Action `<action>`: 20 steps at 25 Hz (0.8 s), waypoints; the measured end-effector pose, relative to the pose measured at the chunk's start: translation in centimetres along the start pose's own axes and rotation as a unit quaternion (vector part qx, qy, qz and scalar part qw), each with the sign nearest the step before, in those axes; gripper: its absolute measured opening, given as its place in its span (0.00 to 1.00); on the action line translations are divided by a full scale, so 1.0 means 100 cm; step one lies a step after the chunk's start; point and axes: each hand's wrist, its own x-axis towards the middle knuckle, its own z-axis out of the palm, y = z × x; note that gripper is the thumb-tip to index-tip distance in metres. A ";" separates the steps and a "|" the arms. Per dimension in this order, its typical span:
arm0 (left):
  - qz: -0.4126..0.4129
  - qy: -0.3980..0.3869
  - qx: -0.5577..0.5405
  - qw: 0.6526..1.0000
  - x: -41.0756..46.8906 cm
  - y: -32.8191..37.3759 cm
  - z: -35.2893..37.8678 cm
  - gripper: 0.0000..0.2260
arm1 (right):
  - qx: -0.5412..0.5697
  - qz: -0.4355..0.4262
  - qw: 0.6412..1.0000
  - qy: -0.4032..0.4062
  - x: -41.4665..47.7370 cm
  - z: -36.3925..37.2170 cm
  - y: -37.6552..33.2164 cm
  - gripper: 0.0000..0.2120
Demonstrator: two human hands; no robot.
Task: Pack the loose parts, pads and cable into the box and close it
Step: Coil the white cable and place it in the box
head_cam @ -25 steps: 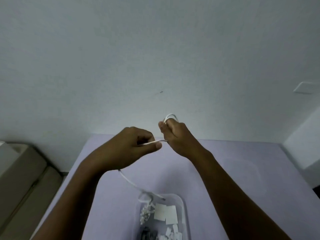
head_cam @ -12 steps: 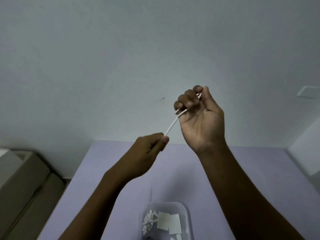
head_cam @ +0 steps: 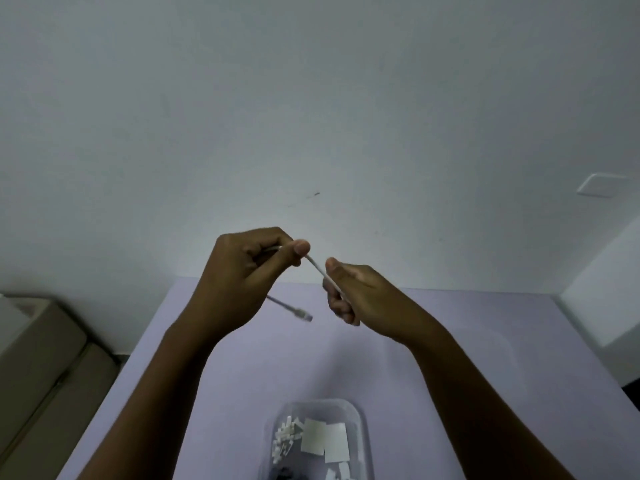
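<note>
Pinching the thin white cable (head_cam: 317, 269) in the left hand (head_cam: 239, 278) grip, clasping it in the right hand (head_cam: 363, 296) grip, high above the clear plastic box (head_cam: 364, 441) on the lilac table (head_cam: 270, 362). If wound loosely, likely to spring open and overhang the rim.

Dim light on a plain pale wall (head_cam: 311, 98), a switch plate (head_cam: 601, 185) at right; lavender table (head_cam: 259, 375) below, perhaps a beige cabinet (head_cam: 41, 358) left.
</note>
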 end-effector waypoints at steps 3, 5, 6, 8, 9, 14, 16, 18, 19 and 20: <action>-0.002 0.061 -0.023 0.998 0.011 -0.008 0.007 0.13 | 0.211 0.025 0.973 -0.084 -0.011 0.004 -0.008 0.25; -0.029 0.070 -0.049 0.996 0.013 -0.021 0.026 0.15 | 0.417 0.003 0.897 -0.145 -0.017 0.006 -0.020 0.23; -0.046 0.044 -0.056 0.996 0.010 -0.027 0.041 0.17 | 0.515 -0.035 0.844 -0.144 -0.017 0.004 -0.028 0.21; -0.091 -0.059 -0.047 0.993 -0.007 -0.031 0.069 0.20 | 0.622 -0.123 0.771 -0.060 -0.010 -0.005 -0.036 0.16; -0.107 -0.110 -0.036 0.987 -0.016 -0.032 0.076 0.20 | 0.612 -0.153 0.776 0.009 -0.003 -0.009 -0.036 0.15; -0.056 -0.185 0.068 0.979 -0.020 -0.019 0.043 0.14 | -0.006 -0.159 0.951 0.264 0.014 -0.006 0.005 0.13; -0.003 -0.178 0.135 0.975 -0.012 -0.017 0.028 0.12 | -0.113 -0.089 0.974 0.177 0.013 0.001 0.014 0.16; 0.040 -0.149 0.178 0.972 -0.006 -0.019 0.020 0.09 | -0.126 -0.010 0.989 0.071 0.009 0.002 0.011 0.17; 0.060 -0.129 0.188 0.972 -0.005 -0.022 0.016 0.09 | -0.083 0.017 0.996 0.023 0.008 0.000 0.008 0.16; 0.078 -0.110 0.195 0.972 -0.004 -0.024 0.013 0.09 | -0.023 0.035 0.999 -0.021 0.007 -0.004 0.004 0.14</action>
